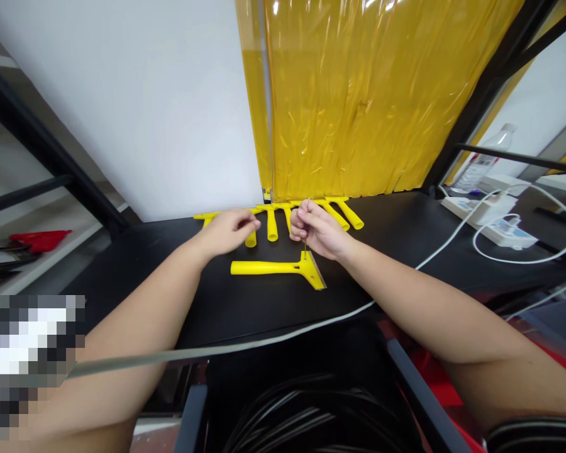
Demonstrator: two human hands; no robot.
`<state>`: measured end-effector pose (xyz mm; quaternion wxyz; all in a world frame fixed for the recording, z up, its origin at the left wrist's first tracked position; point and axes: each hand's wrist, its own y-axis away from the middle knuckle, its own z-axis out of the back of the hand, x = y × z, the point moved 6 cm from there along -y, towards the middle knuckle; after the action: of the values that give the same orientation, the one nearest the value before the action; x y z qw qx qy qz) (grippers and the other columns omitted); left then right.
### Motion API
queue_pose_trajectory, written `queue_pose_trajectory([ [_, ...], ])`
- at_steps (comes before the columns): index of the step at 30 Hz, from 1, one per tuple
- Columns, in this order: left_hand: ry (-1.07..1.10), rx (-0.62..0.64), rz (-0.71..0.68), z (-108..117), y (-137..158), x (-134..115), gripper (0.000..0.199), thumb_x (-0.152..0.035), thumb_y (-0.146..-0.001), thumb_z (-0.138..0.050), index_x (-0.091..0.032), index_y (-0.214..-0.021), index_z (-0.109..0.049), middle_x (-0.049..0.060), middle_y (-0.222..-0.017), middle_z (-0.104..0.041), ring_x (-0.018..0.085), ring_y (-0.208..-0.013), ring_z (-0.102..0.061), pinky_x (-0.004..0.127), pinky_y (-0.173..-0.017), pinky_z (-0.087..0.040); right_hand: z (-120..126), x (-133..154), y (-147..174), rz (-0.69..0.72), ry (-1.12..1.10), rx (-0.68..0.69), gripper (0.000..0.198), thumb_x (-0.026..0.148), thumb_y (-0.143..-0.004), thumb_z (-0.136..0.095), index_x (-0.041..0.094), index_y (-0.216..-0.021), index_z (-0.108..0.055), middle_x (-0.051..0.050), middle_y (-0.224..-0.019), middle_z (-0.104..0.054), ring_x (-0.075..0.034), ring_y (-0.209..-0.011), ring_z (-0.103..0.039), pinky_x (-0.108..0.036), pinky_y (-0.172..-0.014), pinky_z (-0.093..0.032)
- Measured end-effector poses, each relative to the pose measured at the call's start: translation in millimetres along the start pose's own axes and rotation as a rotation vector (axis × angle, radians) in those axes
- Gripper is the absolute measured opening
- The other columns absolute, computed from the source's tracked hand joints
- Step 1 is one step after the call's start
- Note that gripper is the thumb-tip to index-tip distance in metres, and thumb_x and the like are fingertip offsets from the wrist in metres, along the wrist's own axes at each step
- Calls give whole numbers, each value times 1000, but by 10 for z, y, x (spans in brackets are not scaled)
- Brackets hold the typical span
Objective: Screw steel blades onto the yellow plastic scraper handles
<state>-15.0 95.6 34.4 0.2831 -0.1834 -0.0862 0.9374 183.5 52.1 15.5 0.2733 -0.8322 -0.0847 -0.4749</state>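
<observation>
A yellow scraper [266,268] lies flat on the black table, its handle to the left and its bladed head to the right. My right hand [321,229] is closed around a thin metal rod-shaped tool [305,247], whose lower end meets the upper part of the scraper's head. The rest of that tool is hidden in my fingers. To the left, my left hand [231,231] hovers above the scraper handle with its fingers curled together; whether something small is in them I cannot make out. Behind both hands, several more yellow scrapers [272,225] lie in a row, partly covered.
A white cable [311,325] runs along the table's front edge. At the right are white power strips [500,229] with cords and a clear plastic bottle [483,160]. A white panel [170,113] and yellow plastic curtain [358,100] stand behind the black table [136,264].
</observation>
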Motion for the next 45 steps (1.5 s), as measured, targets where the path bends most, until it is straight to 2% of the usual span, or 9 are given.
queue_pose_trajectory([
  [3,234,201,-245,-246,108,-454,38,-54,-93,-65,-20,-107,-73,6,-96,-73,20,-83,-65,29,-72,-50,7,-3,-6,1,3,-38,45,35,-85,-84,24,-85,-40,7,-75,-45,-10,-64,-41,-25,-65,-41],
  [7,240,313,-320,-450,209,-723,46,-52,-85,-79,-21,-118,-74,6,-100,-70,19,-83,-64,28,-72,-49,42,-6,-22,1,15,-34,46,35,-81,-89,23,-84,-45,8,-73,-46,-10,-67,-44,-26,-68,-46],
  [15,159,438,-236,-515,194,-644,36,-46,-85,-79,-20,-109,-73,2,-89,-68,16,-75,-61,27,-69,-44,224,-15,-67,-123,108,73,35,47,-86,-84,16,-93,-70,-1,-79,-65,-13,-72,-62,-28,-71,-52],
  [19,165,443,-247,-515,189,-640,34,-46,-86,-78,-19,-107,-73,0,-86,-65,15,-74,-59,27,-68,-43,159,-48,-46,-175,-27,53,27,47,-99,-70,21,-102,-64,7,-66,-49,-8,-52,-41,-26,-62,-47],
  [22,178,443,-251,-530,187,-619,37,-48,-87,-77,-19,-109,-73,0,-85,-64,15,-72,-57,27,-67,-42,96,-48,-32,-125,-97,30,30,47,-98,-73,24,-94,-55,9,-65,-45,-8,-51,-34,-23,-59,-42],
  [28,177,453,-235,-539,188,-597,36,-48,-87,-76,-19,-108,-74,1,-87,-65,15,-73,-57,27,-67,-43,133,-39,-59,-92,-5,39,38,44,-87,-86,19,-83,-58,1,-83,-60,-13,-74,-58,-28,-71,-52],
  [34,164,459,-237,-533,189,-604,33,-47,-88,-74,-18,-103,-73,1,-85,-64,14,-72,-55,27,-66,-41,115,-79,-45,-164,-88,61,33,53,-99,-70,23,-94,-58,9,-62,-41,-9,-52,-36,-26,-63,-48],
  [41,241,439,-259,-533,207,-590,55,-44,-89,-74,-20,-137,-60,-2,-83,-58,14,-68,-53,27,-65,-42,135,-53,-40,-109,-63,47,38,45,-87,-86,18,-83,-59,1,-86,-60,-12,-74,-57,-28,-71,-52],
  [45,250,457,-298,-549,212,-601,50,-42,-92,-71,-24,-138,-63,-2,-83,-55,13,-68,-51,27,-66,-41,150,-91,-58,-161,-38,46,35,51,-98,-72,19,-89,-63,6,-65,-46,-10,-58,-43,-28,-68,-50],
])
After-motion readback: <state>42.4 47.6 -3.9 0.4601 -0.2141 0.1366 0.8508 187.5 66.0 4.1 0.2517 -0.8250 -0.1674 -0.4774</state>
